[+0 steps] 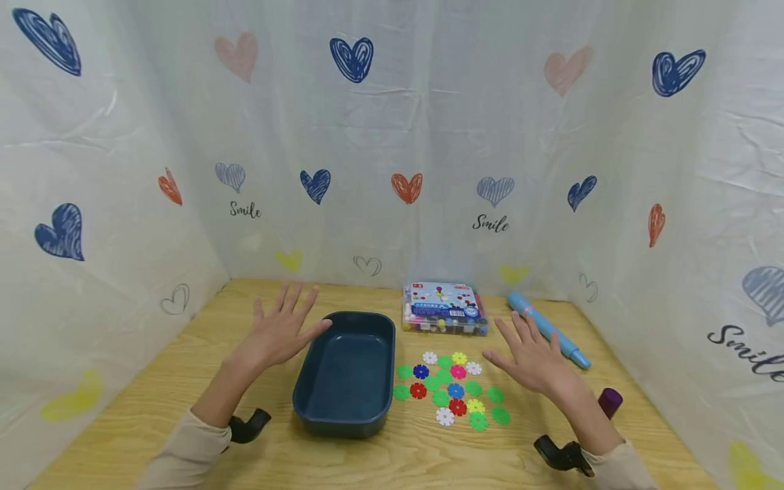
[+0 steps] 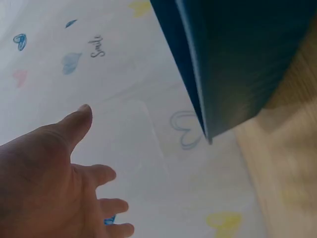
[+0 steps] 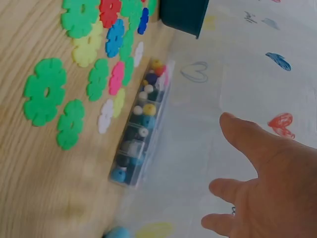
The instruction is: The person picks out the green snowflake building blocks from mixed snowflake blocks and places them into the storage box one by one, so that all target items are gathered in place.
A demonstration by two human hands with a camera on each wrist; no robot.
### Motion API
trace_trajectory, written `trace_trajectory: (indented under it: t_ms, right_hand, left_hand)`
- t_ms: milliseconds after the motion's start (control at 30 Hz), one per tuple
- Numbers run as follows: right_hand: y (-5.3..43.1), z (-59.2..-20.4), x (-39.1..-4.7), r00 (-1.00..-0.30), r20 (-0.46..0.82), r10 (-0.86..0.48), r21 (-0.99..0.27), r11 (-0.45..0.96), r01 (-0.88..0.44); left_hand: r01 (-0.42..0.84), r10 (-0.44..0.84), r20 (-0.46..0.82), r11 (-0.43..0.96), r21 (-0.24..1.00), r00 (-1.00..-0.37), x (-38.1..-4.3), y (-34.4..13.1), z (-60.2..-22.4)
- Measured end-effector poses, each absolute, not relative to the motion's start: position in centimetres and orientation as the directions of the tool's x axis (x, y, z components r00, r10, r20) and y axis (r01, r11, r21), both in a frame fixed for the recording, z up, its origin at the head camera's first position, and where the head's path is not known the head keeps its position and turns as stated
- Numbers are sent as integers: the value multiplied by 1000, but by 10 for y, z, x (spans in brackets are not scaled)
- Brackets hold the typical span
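My left hand (image 1: 278, 333) hovers with fingers spread at the left side of a dark blue rectangular tub (image 1: 344, 374); in the head view its thumb overlaps the rim. The left wrist view shows that hand (image 2: 54, 183) apart from the tub's wall (image 2: 237, 74). My right hand (image 1: 533, 357), fingers also spread and holding nothing, is raised to the right of several flat notched plastic discs (image 1: 456, 390) in green, red, white, yellow, pink and blue. In the right wrist view the hand (image 3: 277, 183) is well away from the discs (image 3: 44, 92) lying on the wood.
A clear plastic case of colourful beads (image 1: 445, 309) with a printed label stands at the table's back. Right of it lies a light blue tube-shaped object (image 1: 548, 330). A dark purple cylinder (image 1: 610, 402) sits behind the right forearm. Heart-printed white curtains (image 1: 380, 136) enclose the wooden table (image 1: 429, 459).
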State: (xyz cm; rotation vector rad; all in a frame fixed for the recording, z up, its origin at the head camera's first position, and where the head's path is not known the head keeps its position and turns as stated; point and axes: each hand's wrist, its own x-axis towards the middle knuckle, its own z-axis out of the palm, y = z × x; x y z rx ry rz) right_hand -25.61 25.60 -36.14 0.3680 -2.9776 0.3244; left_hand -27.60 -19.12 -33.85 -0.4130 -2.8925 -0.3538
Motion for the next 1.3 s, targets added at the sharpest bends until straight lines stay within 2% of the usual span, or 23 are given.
trace_trajectory:
  t_ms: [167,400,667,867,1167,1300]
  right_hand:
    - [260,-369,-255,-959,153,-238,-151,954,-261]
    - [263,-381,-253,-957,97,-272,-200,937,-286]
    - [269,-388,-252,-940,-72,-335,-270,913,-305]
    - [271,-395,-252,-932,-133,-339,-303,909,-287]
    - [267,-399,-254,-918,-117,-380,-293,896,-333]
    - [268,-401,-257,-919,-84,-386,-279,894,-350]
  left_hand:
    - [292,239,246,933,208,-939,-275,-201,-342]
    - [318,264,236,920,229,-935,-271,-210,-351]
    - [427,381,207,863,269,-901,-277,-213,-368]
    - [475,436,188,794,380,-880,-282,-213,-376]
    - [507,465,221,686,522,-857,-290,-215,-386]
    - [473,448,208,634,612,-870,-294,-217,-389]
